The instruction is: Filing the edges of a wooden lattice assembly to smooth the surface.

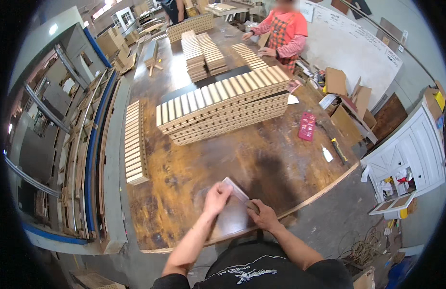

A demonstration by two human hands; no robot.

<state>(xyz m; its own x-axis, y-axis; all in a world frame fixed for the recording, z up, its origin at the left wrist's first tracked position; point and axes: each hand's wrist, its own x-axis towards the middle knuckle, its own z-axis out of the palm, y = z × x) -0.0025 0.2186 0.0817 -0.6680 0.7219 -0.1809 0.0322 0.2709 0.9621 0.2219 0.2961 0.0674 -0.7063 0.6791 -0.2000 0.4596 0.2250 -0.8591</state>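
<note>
A: Grip first, quick. What do I log?

B: Left hand (217, 197) pinches the far end of a pale strip (237, 190); right hand (264, 215) has the near end. Both narrow on it.

A: And the strip?

B: Over the table (153, 216), near its front edge, close to the wearer. I can't tell if it touches the wood.

A: How far along?

B: My read: this 1 piece is mid-handling, so not done. Beyond it, a big slatted stack (223, 103) lies crosswise, 1 slatted row (135, 144) sits alone at left, and rear piles (203, 50) stand further back. I'd judge those assembled; can't say if they need more. White bottle (327, 153) and pink-red tray (307, 126) are at right, neither in the wearer's hands.

A: Flags?

B: Fingertips under the strip: hidden. Brown bit by the right hand: can't tell if it's part of the strip. The big stack blocks some table behind it, and glare washes out more. Co-worker (285, 36) across the table: work too small to read. 2nd person (174, 10): cut off at the top.
</note>
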